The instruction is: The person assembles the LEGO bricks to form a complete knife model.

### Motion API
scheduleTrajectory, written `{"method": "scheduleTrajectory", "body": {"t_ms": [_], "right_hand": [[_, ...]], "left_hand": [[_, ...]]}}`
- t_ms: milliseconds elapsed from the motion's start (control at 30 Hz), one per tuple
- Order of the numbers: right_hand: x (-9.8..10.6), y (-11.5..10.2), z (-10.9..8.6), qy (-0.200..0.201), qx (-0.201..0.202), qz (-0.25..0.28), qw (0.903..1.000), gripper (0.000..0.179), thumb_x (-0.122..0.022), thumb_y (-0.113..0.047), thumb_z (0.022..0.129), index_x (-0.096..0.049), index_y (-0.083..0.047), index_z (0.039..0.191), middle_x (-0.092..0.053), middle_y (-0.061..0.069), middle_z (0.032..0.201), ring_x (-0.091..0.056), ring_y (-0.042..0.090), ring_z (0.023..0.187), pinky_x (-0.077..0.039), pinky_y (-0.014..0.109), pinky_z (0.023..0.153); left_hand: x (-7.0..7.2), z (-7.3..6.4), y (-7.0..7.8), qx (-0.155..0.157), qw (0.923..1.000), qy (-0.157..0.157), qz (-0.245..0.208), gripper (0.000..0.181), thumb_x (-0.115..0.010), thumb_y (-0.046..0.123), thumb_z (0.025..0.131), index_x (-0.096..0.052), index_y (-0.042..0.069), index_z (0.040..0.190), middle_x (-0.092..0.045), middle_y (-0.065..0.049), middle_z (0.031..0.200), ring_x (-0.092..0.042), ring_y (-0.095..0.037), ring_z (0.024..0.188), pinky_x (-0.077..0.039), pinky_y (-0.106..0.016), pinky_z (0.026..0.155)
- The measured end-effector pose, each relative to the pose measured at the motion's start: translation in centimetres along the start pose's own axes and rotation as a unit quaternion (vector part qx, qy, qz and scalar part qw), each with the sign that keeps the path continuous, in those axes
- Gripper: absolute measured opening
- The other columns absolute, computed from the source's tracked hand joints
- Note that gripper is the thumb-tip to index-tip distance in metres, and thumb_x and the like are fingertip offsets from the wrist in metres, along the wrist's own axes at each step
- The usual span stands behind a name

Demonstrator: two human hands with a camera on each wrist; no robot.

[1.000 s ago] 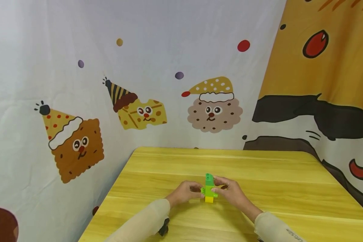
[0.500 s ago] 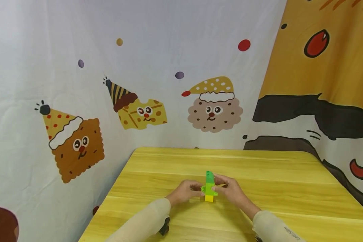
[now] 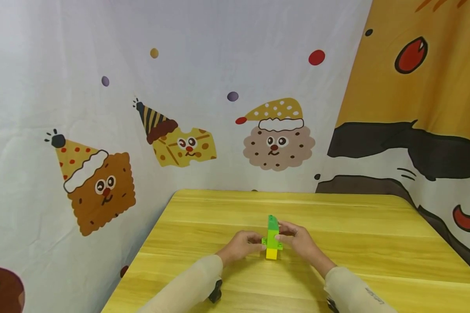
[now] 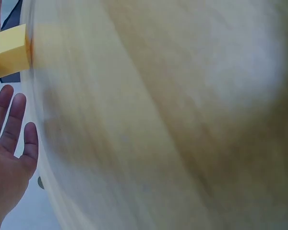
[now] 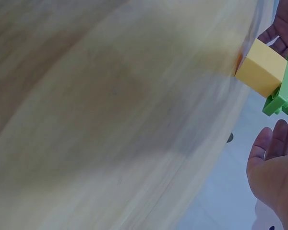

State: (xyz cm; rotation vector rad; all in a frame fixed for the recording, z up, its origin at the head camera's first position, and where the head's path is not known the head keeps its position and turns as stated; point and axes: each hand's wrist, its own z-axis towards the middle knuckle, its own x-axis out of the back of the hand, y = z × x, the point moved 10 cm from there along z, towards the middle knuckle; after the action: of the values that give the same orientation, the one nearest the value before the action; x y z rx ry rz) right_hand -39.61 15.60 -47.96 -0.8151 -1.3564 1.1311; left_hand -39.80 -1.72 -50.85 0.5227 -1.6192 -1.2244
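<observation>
A small stack of toy building bricks (image 3: 272, 240) stands near the table's middle in the head view. At its base is a yellow brick (image 3: 271, 254), with light green bricks above and a darker green, curved brick (image 3: 273, 223) on top. My left hand (image 3: 240, 247) pinches the light green studded piece (image 3: 264, 241) jutting out left. From the other side my right hand (image 3: 300, 241) holds the stack, thumb on the near light green face and fingers partly hidden behind. Both wrist views show the yellow brick (image 4: 10, 50) close to the tabletop; the green bricks (image 5: 284, 93) are cut off at the frame edge.
The wood-grain table (image 3: 203, 208) spreads out around the stack. Behind it hangs a white cloth (image 3: 203, 78) printed with cartoon snacks, and orange and black shapes on the right. A dark device (image 3: 216, 291) sits at my left wrist.
The stack's top has risen in the head view, so the stack looks taller and more upright. Both hands have shifted slightly away from me with it, still holding on.
</observation>
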Motion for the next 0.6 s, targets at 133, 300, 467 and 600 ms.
{"method": "scheduleTrajectory", "body": {"t_ms": [133,300,467,600], "right_hand": [[-0.15,0.14,0.21,-0.001,0.000,0.014,0.9999,0.054,-0.072,-0.016,0.092,-0.054,-0.008,0.142,-0.069,0.007,0.113,-0.061,0.028,0.111,-0.052,0.042,0.092],[-0.18,0.28,0.33,0.005,-0.002,0.024,0.9997,0.054,-0.072,-0.016,0.093,-0.054,-0.010,0.144,-0.068,0.008,0.114,-0.061,0.028,0.111,-0.051,0.041,0.092],[-0.20,0.07,0.44,0.011,0.006,0.028,0.9995,0.054,-0.072,-0.012,0.092,-0.054,-0.011,0.143,-0.069,0.009,0.113,-0.062,0.029,0.110,-0.052,0.042,0.091],[-0.32,0.14,0.66,0.009,0.004,0.030,0.9995,0.054,-0.072,-0.009,0.092,-0.054,-0.012,0.143,-0.069,0.009,0.113,-0.062,0.029,0.111,-0.052,0.041,0.090]], "left_hand": [[0.06,0.18,0.01,0.000,1.0000,0.007,-0.003,0.028,-0.071,0.033,0.093,-0.072,0.019,0.117,-0.068,0.010,0.101,-0.062,-0.010,0.098,-0.052,-0.040,0.088],[0.17,0.24,-0.12,0.006,0.9999,0.015,-0.006,0.030,-0.072,0.032,0.092,-0.072,0.018,0.118,-0.069,0.010,0.103,-0.062,-0.011,0.100,-0.051,-0.040,0.090],[0.14,0.21,-0.13,0.005,0.9998,0.015,-0.009,0.038,-0.073,0.032,0.092,-0.068,0.015,0.126,-0.068,0.010,0.107,-0.062,-0.012,0.103,-0.051,-0.039,0.091],[0.15,0.22,0.02,0.000,0.9997,0.012,-0.020,0.042,-0.072,0.028,0.093,-0.065,0.013,0.131,-0.067,0.007,0.107,-0.062,-0.013,0.103,-0.052,-0.039,0.090]]}}
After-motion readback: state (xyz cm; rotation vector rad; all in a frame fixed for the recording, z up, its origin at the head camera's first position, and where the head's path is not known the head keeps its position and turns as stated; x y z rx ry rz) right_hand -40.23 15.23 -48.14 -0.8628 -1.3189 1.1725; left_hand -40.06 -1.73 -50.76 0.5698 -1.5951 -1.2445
